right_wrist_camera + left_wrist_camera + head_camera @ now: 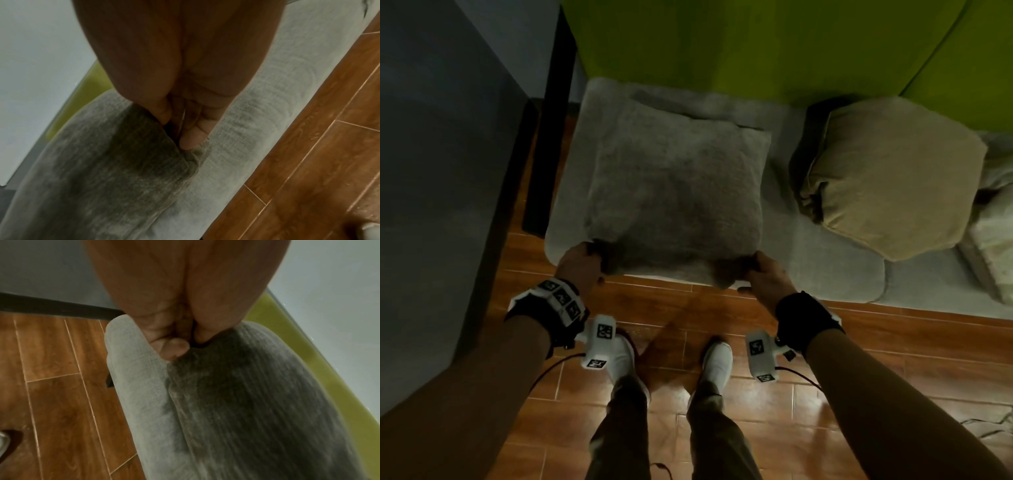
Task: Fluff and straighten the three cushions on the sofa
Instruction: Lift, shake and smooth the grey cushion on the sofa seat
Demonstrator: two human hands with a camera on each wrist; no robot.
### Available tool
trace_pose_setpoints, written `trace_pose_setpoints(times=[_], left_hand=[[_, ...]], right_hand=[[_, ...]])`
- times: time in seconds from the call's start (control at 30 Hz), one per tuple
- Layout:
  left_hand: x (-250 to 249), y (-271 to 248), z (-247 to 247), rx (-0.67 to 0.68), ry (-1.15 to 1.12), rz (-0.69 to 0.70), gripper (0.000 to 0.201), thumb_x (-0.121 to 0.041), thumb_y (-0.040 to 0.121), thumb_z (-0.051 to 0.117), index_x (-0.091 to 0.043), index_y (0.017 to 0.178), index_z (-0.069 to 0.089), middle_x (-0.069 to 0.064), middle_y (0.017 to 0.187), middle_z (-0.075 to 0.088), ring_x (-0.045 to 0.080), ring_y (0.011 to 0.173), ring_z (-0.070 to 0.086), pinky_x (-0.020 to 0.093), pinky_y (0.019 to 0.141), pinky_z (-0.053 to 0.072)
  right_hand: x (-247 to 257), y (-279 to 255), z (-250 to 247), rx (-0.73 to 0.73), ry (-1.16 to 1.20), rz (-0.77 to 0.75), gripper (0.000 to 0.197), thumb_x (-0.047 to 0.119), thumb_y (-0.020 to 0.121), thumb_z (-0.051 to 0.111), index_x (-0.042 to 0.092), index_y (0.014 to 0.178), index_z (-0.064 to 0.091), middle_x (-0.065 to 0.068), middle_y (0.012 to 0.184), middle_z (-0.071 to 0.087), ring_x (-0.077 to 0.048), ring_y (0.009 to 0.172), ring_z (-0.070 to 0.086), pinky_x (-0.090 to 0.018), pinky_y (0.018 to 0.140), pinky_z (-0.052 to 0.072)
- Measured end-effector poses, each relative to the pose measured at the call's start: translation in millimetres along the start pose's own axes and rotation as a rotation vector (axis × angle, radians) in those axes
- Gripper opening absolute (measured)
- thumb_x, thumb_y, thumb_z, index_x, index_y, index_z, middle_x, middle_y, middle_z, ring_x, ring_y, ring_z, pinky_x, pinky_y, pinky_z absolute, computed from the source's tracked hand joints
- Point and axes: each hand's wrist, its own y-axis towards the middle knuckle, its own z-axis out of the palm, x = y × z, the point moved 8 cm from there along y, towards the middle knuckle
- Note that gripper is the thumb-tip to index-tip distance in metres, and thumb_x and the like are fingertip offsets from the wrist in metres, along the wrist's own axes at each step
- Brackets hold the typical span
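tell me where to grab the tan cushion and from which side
Take the tan cushion by its two near corners, coming from the sofa's front edge, as the hands do now: the left hand and right hand each grip a near corner of the grey cushion. It leans crumpled against the green backrest, so its near edge is likely easiest to reach.

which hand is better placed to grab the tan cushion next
Right. The right hand grips the grey cushion's near corner on the side facing the tan cushion; the left hand holds the far corner, beside the sofa's end.
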Motion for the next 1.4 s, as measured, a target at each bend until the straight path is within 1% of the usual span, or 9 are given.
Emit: trace_pose_setpoints(times=[0.33,0.47,0.67,0.77,1.0,1.13,1.23,1.33,1.4], left_hand=[[-21,11,13,0.173,0.08,-0.075,0.013,-0.02,0.098,0.042,-0.017,0.104,0.052,0.015,0.122,0.059,0.035,0.111,0.057,0.037,0.073,0.045],[-33,19,0,0.117,0.1,-0.024,0.033,-0.01,0.1,0.042,0.0,0.13,0.052,0.026,0.133,0.056,0.028,0.092,0.055,0.037,0.07,0.049],[-38,16,3,0.215,0.174,0.026,0.027,-0.012,0.099,0.046,-0.031,0.117,0.047,0.003,0.102,0.066,0.019,0.079,0.068,0.03,0.056,0.046],[-40,12,3,0.24,0.219,0.066,0.023,-0.016,0.099,0.047,-0.03,0.118,0.048,0.002,0.101,0.066,0.025,0.085,0.07,0.036,0.061,0.054],[1,20,-51,-0.046,-0.083,-0.089,0.008,-0.018,0.101,0.049,-0.015,0.107,0.045,0.024,0.102,0.057,0.033,0.066,0.062,0.047,0.069,0.057],[38,13,-50,0.05,-0.062,-0.184,0.012,-0.011,0.101,0.048,-0.014,0.109,0.04,0.026,0.106,0.056,0.035,0.074,0.061,0.059,0.083,0.053],[46,4,-47,0.095,0.031,-0.176,0.023,0.0,0.094,0.056,-0.005,0.113,0.045,0.02,0.104,0.058,0.038,0.085,0.064,0.055,0.083,0.055],[38,1,-53,0.05,0.015,-0.138,0.023,-0.015,0.096,0.06,-0.005,0.113,0.049,0.018,0.101,0.061,0.034,0.086,0.063,0.052,0.081,0.055],[33,6,-54,0.042,-0.023,-0.143,0.026,-0.027,0.099,0.055,-0.008,0.116,0.052,0.019,0.103,0.063,0.033,0.086,0.064,0.048,0.077,0.055]], right_hand=[[8,11,1,-0.072,-0.049,0.085,0.027,0.02,0.096,0.061,0.015,0.123,0.062,-0.007,0.107,0.066,-0.021,0.094,0.064,-0.038,0.081,0.059],[17,11,2,-0.121,-0.089,0.07,0.016,0.021,0.096,0.062,0.019,0.111,0.065,-0.009,0.104,0.069,-0.028,0.097,0.069,-0.043,0.086,0.06],[39,9,5,-0.157,-0.455,-0.033,0.031,0.017,0.093,0.063,0.011,0.123,0.062,-0.013,0.115,0.067,-0.031,0.104,0.065,-0.03,0.079,0.045],[40,4,0,-0.166,-0.481,-0.071,0.032,0.013,0.09,0.07,0.01,0.121,0.064,-0.01,0.109,0.066,-0.028,0.099,0.064,-0.028,0.077,0.044],[-28,-17,-72,-0.292,0.033,0.155,0.023,0.011,0.078,0.087,0.013,0.094,0.071,-0.011,0.082,0.077,-0.032,0.085,0.076,-0.044,0.081,0.063],[-59,-26,-59,-0.25,0.098,0.255,0.031,-0.005,0.076,0.082,0.012,0.098,0.069,-0.019,0.092,0.077,-0.031,0.079,0.075,-0.043,0.08,0.062],[-61,-20,-38,-0.187,0.045,0.245,0.031,0.003,0.083,0.077,0.025,0.102,0.069,-0.01,0.103,0.075,-0.027,0.093,0.071,-0.04,0.078,0.058],[-55,-18,-20,-0.108,0.16,0.266,0.03,0.028,0.093,0.069,0.026,0.122,0.064,-0.004,0.111,0.072,-0.023,0.103,0.066,-0.039,0.079,0.052],[-46,-17,-18,-0.086,0.092,0.264,0.022,0.041,0.097,0.063,0.027,0.114,0.065,-0.003,0.107,0.071,-0.022,0.096,0.064,-0.036,0.075,0.049]])
